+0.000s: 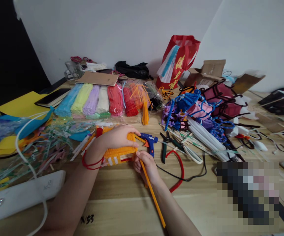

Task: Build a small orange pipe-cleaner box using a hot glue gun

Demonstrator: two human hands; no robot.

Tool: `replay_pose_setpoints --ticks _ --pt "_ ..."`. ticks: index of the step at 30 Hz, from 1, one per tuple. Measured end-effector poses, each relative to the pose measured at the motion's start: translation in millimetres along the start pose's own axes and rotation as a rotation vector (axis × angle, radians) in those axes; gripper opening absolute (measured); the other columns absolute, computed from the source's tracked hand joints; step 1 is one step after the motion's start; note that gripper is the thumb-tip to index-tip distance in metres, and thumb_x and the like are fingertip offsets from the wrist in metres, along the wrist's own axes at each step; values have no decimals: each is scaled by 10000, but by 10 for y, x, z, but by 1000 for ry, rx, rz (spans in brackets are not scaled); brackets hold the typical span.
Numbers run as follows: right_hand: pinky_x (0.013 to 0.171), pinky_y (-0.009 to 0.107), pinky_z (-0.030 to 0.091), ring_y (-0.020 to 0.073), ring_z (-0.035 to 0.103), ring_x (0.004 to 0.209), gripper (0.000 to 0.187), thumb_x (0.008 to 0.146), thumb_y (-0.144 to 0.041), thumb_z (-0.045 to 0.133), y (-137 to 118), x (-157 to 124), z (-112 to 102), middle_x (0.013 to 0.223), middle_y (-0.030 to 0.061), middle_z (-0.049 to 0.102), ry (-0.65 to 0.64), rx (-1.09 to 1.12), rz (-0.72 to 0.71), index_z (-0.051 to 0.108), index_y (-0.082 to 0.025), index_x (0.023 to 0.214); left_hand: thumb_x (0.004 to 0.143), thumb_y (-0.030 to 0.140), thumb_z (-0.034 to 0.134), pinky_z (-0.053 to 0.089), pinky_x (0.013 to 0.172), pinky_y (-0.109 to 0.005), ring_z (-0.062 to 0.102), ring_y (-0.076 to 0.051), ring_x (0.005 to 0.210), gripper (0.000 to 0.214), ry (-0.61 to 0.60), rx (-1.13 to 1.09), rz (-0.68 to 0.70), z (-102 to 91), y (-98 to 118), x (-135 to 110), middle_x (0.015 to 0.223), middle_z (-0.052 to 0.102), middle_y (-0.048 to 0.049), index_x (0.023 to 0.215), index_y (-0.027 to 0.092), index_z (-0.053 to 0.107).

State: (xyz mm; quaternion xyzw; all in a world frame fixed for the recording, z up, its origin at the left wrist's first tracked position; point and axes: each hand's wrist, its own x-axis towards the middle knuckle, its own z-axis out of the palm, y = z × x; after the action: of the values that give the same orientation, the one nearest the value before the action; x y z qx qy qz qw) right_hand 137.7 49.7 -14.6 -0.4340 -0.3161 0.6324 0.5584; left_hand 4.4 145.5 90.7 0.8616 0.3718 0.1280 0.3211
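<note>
My left hand (120, 136) is wrapped over the top of an orange craft piece (118, 151) with white and red parts and pale sticks showing along its near side. At its right end, my right hand (145, 164) pinches an orange pipe cleaner (153, 196), whose long free end runs down past my right wrist. The fingertips of both hands almost meet at the corner of the piece. Just beyond them lies a blue glue gun (150, 141) with an orange trigger. A red cord circles my left wrist.
Bundles of coloured pipe cleaners (90, 101) lie across the back. Pliers (165, 149), a red pipe cleaner (182, 167) and a black cable are to the right. Finished-looking craft pieces (196, 108) pile up beyond, near a red bag (178, 62). A white power bank (28, 196) sits front left.
</note>
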Motion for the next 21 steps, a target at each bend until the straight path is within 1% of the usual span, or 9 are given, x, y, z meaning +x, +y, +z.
replay_pose_setpoints --ticks 3,7,14,17,21 --pt "425 327 107 72 452 305 408 677 -572 559 -11 -3 -2 271 -14 464 -11 -36 53 558 -275 398 701 439 724 401 956 -318 601 -238 1066 416 3 -13 -5 -7 10 -2 1151 681 -70 1049 212 696" --pt "395 302 140 87 500 337 380 708 -556 540 -49 -20 -28 302 -4 509 -42 -85 51 591 -285 446 682 410 741 398 952 -311 599 -235 1058 398 10 -34 -10 -9 34 -4 1140 684 -71 1019 203 701" --pt "387 237 307 124 598 451 447 742 -609 547 -122 -52 -93 406 25 581 -108 -222 56 645 -212 561 708 373 716 392 938 -313 588 -220 1031 373 39 -55 -15 8 92 -23 1117 688 -96 997 140 681" --pt "399 250 291 99 564 420 420 755 -594 548 -123 -54 -100 404 13 570 -107 -176 76 636 -229 567 691 354 731 394 924 -306 595 -217 1019 345 51 -64 -10 9 94 -21 1103 693 -92 956 137 686" --pt "369 227 252 69 430 348 339 722 -524 657 -99 -53 -72 400 -38 512 -74 -26 103 603 -216 591 672 341 744 405 907 -306 603 -229 1013 333 61 -77 -2 8 83 -17 1084 700 -90 940 149 694"
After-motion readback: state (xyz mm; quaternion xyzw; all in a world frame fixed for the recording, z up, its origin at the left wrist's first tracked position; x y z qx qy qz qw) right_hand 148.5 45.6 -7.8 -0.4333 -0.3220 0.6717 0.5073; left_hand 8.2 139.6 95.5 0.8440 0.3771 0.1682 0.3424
